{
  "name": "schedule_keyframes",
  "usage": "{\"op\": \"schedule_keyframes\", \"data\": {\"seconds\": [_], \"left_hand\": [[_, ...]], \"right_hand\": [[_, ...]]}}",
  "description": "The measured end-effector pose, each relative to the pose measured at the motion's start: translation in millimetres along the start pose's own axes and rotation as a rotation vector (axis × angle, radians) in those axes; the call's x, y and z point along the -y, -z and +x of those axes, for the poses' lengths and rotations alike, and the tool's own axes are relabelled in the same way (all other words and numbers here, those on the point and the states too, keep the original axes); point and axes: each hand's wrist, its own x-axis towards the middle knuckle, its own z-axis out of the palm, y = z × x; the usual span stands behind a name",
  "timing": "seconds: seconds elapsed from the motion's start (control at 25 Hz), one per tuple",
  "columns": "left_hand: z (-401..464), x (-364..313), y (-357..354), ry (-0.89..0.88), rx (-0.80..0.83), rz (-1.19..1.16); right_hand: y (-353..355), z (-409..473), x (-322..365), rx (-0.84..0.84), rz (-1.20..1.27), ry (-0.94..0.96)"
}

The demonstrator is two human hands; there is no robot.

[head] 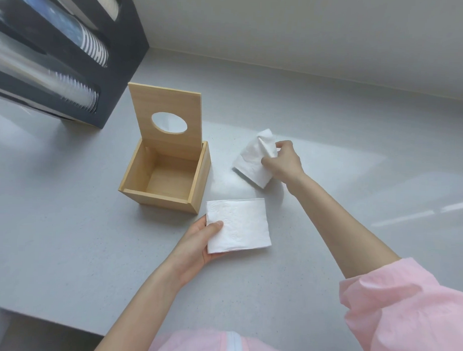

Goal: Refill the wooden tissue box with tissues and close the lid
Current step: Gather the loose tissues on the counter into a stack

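The wooden tissue box [161, 198] stands on the grey counter, empty inside. Its hinged lid [175, 100] with an oval hole is raised upright at the back. My left hand [196, 239] holds a flat square stack of white tissues [240, 224] just in front and to the right of the box, thumb on top. To the right of the box, my right hand [283, 161] pinches a second white tissue stack [253, 160], whose top sheet is lifted and crumpled upward while its bottom rests near the counter.
A black dispenser rack [72, 54] holding stacked cups stands at the back left, close behind the box. A dark box corner [33, 334] shows at the bottom left. The grey counter [357, 153] meets a pale wall at the back.
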Motion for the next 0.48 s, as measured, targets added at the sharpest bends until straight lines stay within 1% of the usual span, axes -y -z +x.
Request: {"op": "schedule_keyframes", "data": {"seconds": [0.12, 0.16, 0.24, 0.32, 0.4, 0.48], "left_hand": [[-8, 4, 3, -0.018, 0.013, -0.018], [-11, 6, 4, -0.023, 0.018, -0.022], [-17, 10, 5, -0.035, 0.025, -0.024], [-25, 14, 6, -0.054, 0.023, -0.032], [-31, 16, 5, -0.082, 0.032, -0.037], [-37, 19, 4, -0.106, 0.033, -0.041]], "right_hand": [[4, -32, -4, -0.029, 0.145, 0.078], [6, -46, -7, -0.015, 0.211, 0.099], [7, -77, -13, 0.067, 0.395, 0.121], [5, -109, -20, 0.183, 0.548, 0.140], [-4, -134, -31, 0.255, 0.617, 0.121], [-16, -151, -45, 0.264, 0.622, 0.069]]}}
